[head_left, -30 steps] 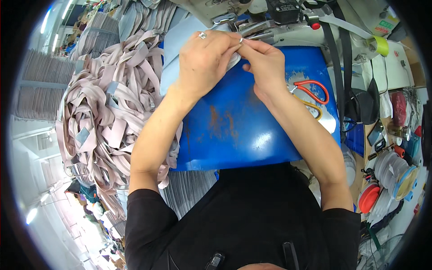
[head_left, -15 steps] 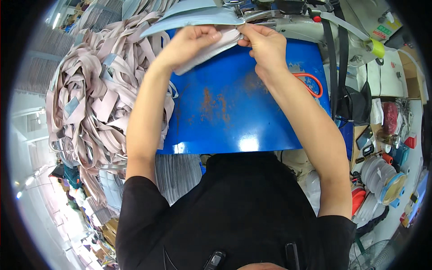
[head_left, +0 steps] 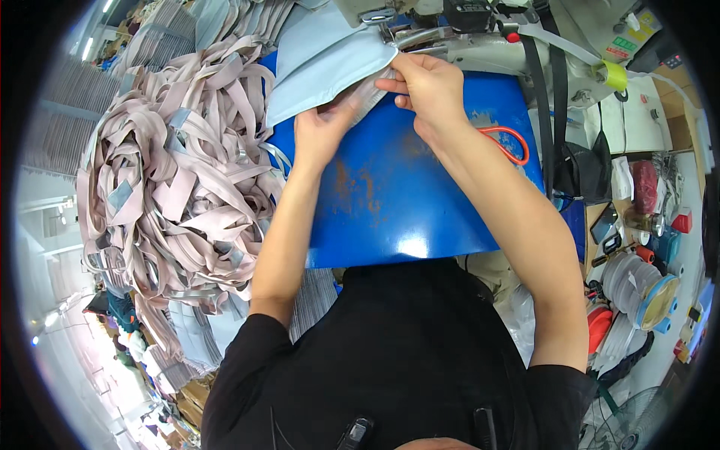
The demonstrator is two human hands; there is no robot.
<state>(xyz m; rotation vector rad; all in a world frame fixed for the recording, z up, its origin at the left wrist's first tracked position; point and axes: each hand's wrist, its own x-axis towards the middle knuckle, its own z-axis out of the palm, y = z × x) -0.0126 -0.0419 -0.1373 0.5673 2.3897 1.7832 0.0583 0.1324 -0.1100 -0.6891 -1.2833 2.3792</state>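
Observation:
A light blue fabric piece (head_left: 322, 71) with a pale pinkish strip (head_left: 367, 99) under its edge lies at the far end of the blue work surface (head_left: 375, 202). Its far corner reaches the metal presser area of a sewing machine (head_left: 381, 16). My right hand (head_left: 433, 94) pinches the fabric's right corner between thumb and forefinger, close to the machine. My left hand (head_left: 324, 135) is at the near edge, its thumb apart and its fingers mostly hidden beneath the blue cloth.
A large heap of pinkish strips (head_left: 180, 172) piles up at the left. By my right forearm lies a red loop handle (head_left: 517, 142). Black straps (head_left: 556, 112) hang right of the machine. Stacked folded fabric (head_left: 60, 127) and a shelf of spools (head_left: 630, 281) stand farther out.
My left hand has moved right and nearer, slipping under the blue cloth. The cloth now spreads lower over the strip. My right hand has shifted slightly left, still pinching the corner.

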